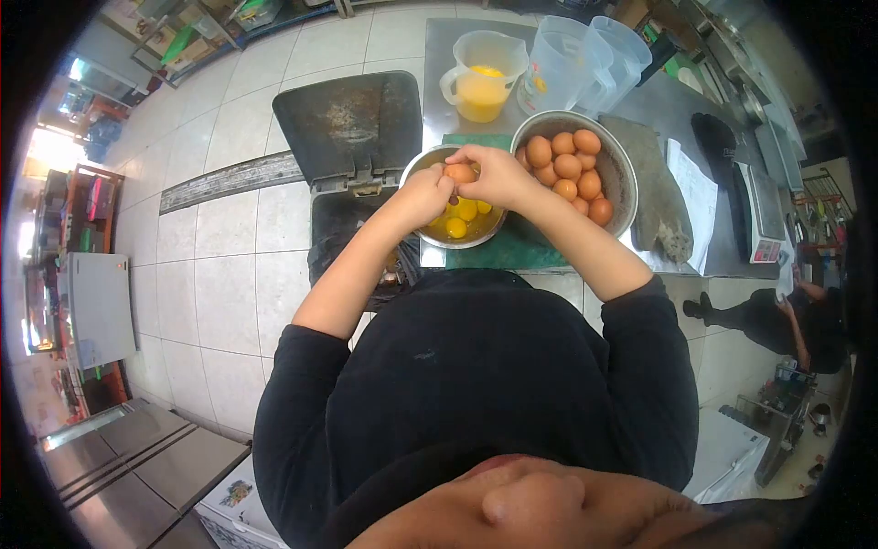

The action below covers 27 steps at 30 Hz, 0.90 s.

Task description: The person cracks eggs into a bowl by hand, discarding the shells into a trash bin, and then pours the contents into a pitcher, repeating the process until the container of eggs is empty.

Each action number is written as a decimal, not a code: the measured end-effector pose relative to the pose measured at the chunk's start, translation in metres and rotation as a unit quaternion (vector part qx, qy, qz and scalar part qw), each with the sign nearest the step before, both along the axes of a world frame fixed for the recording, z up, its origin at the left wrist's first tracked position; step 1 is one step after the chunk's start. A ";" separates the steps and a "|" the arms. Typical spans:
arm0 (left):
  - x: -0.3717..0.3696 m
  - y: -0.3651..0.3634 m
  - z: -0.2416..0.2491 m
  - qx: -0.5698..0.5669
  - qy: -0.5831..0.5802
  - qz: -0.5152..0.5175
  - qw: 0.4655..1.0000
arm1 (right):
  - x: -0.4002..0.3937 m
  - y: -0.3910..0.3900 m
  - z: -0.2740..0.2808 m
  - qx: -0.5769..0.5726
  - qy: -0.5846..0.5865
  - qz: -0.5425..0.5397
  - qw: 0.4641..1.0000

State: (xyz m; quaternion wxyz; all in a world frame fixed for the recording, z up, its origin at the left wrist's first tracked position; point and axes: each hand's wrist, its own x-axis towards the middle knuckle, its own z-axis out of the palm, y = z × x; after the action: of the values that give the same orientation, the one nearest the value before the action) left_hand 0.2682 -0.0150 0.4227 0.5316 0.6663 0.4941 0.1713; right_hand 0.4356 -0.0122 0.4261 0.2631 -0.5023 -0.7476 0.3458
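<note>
Both my hands hold one brown egg (460, 171) over a steel bowl (422, 163) that contains several yolks (462, 217). My left hand (425, 194) grips the egg from the left, my right hand (498, 176) from the right, fingers curled around it. The bowl stands on a green mat (517, 247) on a steel table. Just right of it, a larger steel bowl (622, 174) holds several whole brown eggs (567, 166).
A plastic jug with yellow liquid (482, 78) and two empty clear jugs (585, 59) stand behind the bowls. An open black bin (352, 128) sits left of the table. A grey cloth (654, 192), papers and a scale (759, 215) lie right. Another person (786, 320) crouches at right.
</note>
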 end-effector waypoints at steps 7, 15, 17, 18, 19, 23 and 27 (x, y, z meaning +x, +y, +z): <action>0.001 -0.004 -0.013 0.159 0.050 -0.009 0.986 | 0.004 0.000 0.003 0.018 0.027 0.038 0.999; -0.009 -0.012 0.008 0.227 0.100 -0.068 0.967 | 0.021 0.006 0.024 0.062 -0.026 0.167 0.984; -0.013 -0.010 0.011 0.264 0.144 -0.102 0.948 | 0.026 0.007 0.018 0.158 -0.072 0.201 0.964; -0.016 -0.010 0.012 0.301 0.187 -0.136 0.925 | 0.026 0.007 0.017 0.255 -0.117 0.232 0.931; -0.019 -0.010 0.010 0.300 0.187 -0.136 0.925 | 0.026 0.006 0.017 0.253 -0.116 0.232 0.932; -0.029 -0.012 0.016 0.274 0.179 -0.034 0.944 | 0.021 0.001 0.036 0.281 -0.211 0.170 0.921; -0.017 -0.019 0.021 -0.191 -0.359 0.117 0.906 | -0.013 -0.012 0.056 0.214 -0.143 0.154 0.954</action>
State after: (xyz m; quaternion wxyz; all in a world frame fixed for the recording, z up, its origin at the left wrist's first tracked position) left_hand 0.2516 -0.0335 0.4434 0.7666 0.3828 0.3671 0.3619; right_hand 0.4221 -0.0245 0.4816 0.1988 -0.3571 -0.9021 0.1386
